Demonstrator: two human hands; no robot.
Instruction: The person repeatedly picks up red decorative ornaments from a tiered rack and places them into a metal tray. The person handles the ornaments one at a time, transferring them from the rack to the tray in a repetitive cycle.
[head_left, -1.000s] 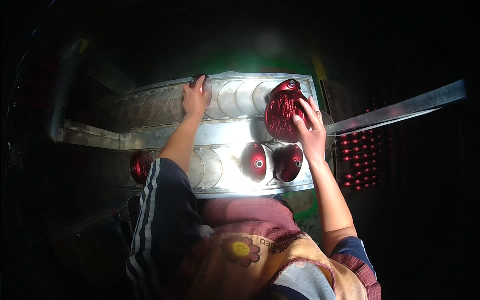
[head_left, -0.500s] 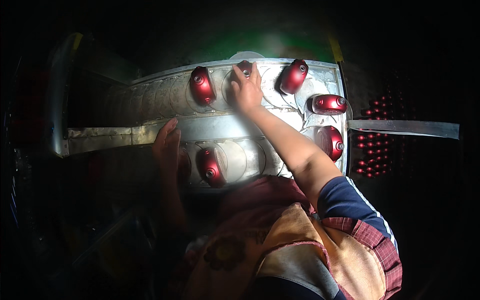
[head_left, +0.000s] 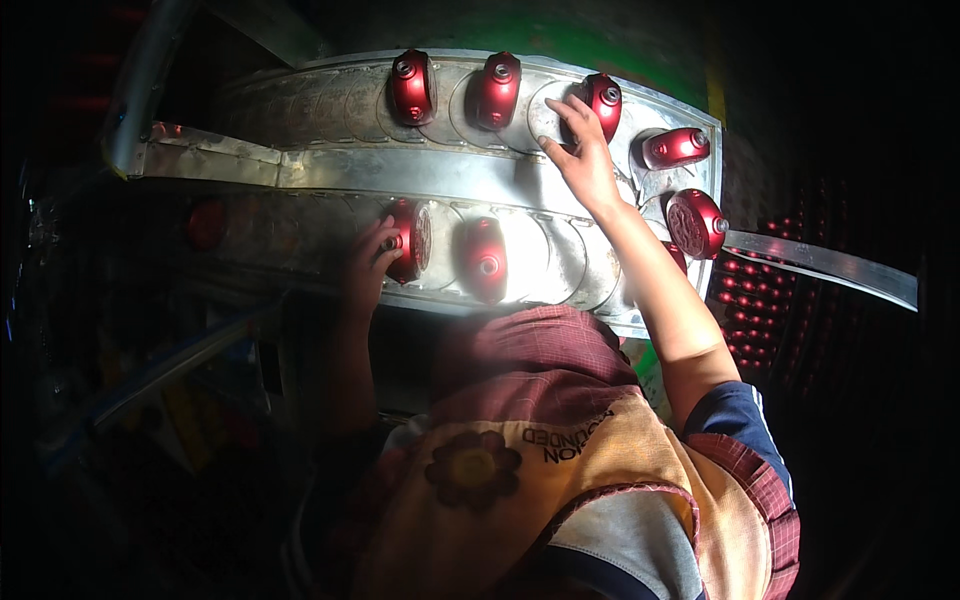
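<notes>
A silver metal tray (head_left: 560,270) with round recesses carries several glossy red dome-shaped pieces in two rows. My left hand (head_left: 372,255) is closed around the left side of a red piece (head_left: 412,238) in the near row. My right hand (head_left: 582,152) reaches to the far row with fingers spread, its fingertips against the left side of a red piece (head_left: 604,100). Two more red pieces (head_left: 412,86) (head_left: 497,88) stand to the left of it. Another red piece (head_left: 484,258) lies in the near row between my arms.
More red pieces (head_left: 676,147) (head_left: 694,222) lie at the tray's right end. A metal strip (head_left: 830,265) sticks out to the right over a dark rack of small red parts (head_left: 760,300). A metal bar (head_left: 300,168) crosses the tray. The surroundings are dark.
My right hand has shifted right along the far row to another red piece. My left hand has moved from the tray's edge onto a near-row piece and closed on it.
</notes>
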